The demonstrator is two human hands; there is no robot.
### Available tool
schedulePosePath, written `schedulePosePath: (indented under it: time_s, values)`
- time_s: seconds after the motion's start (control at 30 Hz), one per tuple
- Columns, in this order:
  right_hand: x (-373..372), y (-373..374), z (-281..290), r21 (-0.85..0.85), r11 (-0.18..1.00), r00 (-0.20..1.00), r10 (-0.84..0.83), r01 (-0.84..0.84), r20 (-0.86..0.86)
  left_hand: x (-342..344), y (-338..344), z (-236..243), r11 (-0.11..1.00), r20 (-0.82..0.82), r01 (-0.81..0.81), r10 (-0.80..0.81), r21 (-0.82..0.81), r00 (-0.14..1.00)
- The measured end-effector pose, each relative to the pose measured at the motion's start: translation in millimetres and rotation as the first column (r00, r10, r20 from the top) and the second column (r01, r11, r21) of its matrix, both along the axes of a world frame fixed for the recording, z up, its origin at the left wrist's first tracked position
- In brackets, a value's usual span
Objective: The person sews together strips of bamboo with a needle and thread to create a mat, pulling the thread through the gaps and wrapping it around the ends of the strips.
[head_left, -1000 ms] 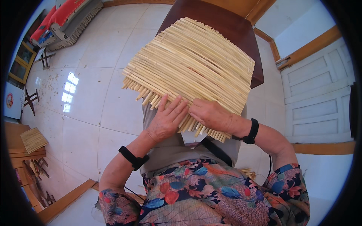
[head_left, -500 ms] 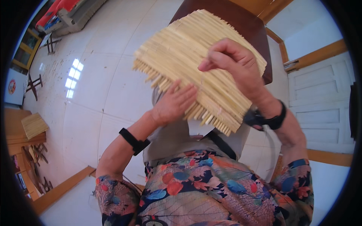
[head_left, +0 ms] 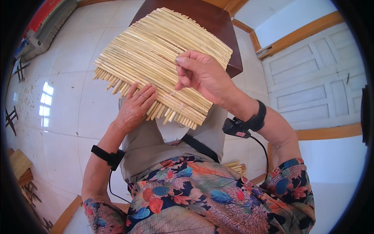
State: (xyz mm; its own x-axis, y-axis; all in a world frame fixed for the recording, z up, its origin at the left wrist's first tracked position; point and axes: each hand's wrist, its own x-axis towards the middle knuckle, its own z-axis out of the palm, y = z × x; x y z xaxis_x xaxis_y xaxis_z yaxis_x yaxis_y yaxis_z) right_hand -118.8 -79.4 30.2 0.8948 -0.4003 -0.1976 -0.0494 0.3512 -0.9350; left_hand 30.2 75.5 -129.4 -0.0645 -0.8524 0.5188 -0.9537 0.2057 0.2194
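Your left hand [head_left: 134, 109] is lying palm down across the near edge of the stalk mat [head_left: 156, 46], its fingers stretching out nearly straight, side by side, and resting on the stalks without gripping anything that shows. The uneven stalk ends are poking out on both sides of those fingertips, and most of the mat is spreading beyond them, its near part over your lap [head_left: 142, 142] and its far part over a dark brown table [head_left: 233, 50].

Your right hand [head_left: 181, 72] is hovering over the right half of the mat, so the stalks are passing beneath its fingers. Its thumb and forefinger are closing together at the tips, and the other fingers are curling inward. A thin pale thread [head_left: 170, 94] is running from the mat's near part, just right of your left fingertips, up toward the curled fingers; you cannot tell from here whether they are gripping it.

Black bands [head_left: 257, 117] are circling both your forearms. A bundle of stalks [head_left: 235, 167] is lying on the floor [head_left: 245, 150] to your right.
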Motion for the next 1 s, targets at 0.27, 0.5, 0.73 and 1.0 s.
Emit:
schedulePosePath:
  time_s: [0.27, 0.5, 0.73, 1.0]
  values:
    - [31.5, 18.3, 16.1, -0.238, 0.962, 0.98, 0.092, -0.133, -0.178, 3.7, 6.6, -10.9, 0.999, -0.063, 0.05, -0.05, 0.001, 0.997]
    - [63.8, -28.8, 99.9, -0.5, 0.864, 0.99, 0.109, -0.05, 0.089, 4.7, 10.4, 7.7, 0.999, -0.082, 0.023, -0.019, 0.041, 0.996]
    - [30.6, -13.7, -17.1, -0.476, 0.858, 0.959, 0.063, -0.193, -0.275, 28.7, 38.8, 50.4, 0.967, -0.614, 0.073, 0.095, 0.242, 0.784]
    - [11.3, -19.9, -64.8, -0.685, 0.656, 0.942, 0.139, -0.318, -0.305, 71.6, 35.4, 78.1, 0.799, -0.704, -0.538, -0.544, -0.268, -0.456]
